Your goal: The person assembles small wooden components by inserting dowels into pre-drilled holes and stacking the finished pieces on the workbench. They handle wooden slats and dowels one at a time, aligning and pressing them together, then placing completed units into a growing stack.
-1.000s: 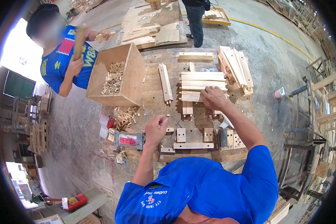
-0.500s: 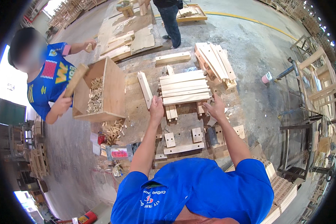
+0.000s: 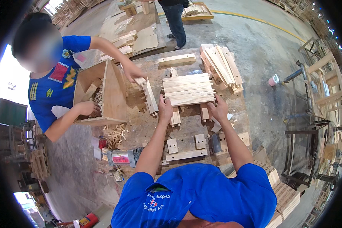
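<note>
The person stands over a worn table [image 3: 148,129] and appears to be squaring up a panel of pale wooden slats [image 3: 188,89], so the step in hand looks like aligning the boards on their supports. The left hand [image 3: 165,110] rests at the panel's near left corner, fingers curled against the edge of the closest slat. The right hand [image 3: 218,110] presses the near right corner in the same way; neither hand lifts anything. The slats lie side by side, long edges touching, in the middle of the table above two short wooden blocks [image 3: 175,119]. A next move would call for even pressure from both sides so the ends line up flush. A co-worker's hand [image 3: 132,72] holds a narrow strip [image 3: 150,97] just left of the panel, beside a wooden box [image 3: 102,95].
</note>
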The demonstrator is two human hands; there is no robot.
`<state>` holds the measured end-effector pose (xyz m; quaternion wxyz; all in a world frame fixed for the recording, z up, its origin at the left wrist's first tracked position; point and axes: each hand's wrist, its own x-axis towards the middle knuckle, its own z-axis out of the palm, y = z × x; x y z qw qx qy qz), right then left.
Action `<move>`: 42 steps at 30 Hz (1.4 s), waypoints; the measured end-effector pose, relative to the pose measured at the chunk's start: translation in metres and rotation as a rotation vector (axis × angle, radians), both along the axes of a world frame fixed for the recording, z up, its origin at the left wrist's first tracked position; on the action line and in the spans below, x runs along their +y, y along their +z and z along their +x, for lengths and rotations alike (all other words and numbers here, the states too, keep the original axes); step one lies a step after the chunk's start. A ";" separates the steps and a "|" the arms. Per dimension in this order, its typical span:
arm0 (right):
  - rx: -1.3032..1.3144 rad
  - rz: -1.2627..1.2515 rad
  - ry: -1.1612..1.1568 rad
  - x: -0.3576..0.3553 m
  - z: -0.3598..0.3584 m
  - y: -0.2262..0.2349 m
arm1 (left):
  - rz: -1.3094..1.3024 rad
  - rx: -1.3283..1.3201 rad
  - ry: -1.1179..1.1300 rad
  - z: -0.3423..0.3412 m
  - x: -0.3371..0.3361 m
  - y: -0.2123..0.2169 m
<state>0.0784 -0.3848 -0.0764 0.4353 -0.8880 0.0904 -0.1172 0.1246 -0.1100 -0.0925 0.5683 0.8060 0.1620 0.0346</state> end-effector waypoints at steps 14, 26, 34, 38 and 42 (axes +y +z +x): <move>0.074 -0.076 -0.062 -0.010 -0.050 0.009 | 0.406 -0.181 0.127 -0.044 0.050 0.024; 0.112 0.210 -0.074 -0.011 -0.081 0.015 | 0.482 0.416 0.116 0.047 0.134 0.032; 0.107 0.238 -0.088 -0.014 -0.095 0.030 | 0.749 0.360 0.070 0.029 0.077 0.033; 0.058 0.190 -0.047 -0.005 -0.092 0.042 | 0.721 0.497 0.034 0.042 0.064 0.050; 0.041 0.253 0.009 0.002 -0.095 0.062 | 0.636 0.608 0.013 0.037 0.090 0.053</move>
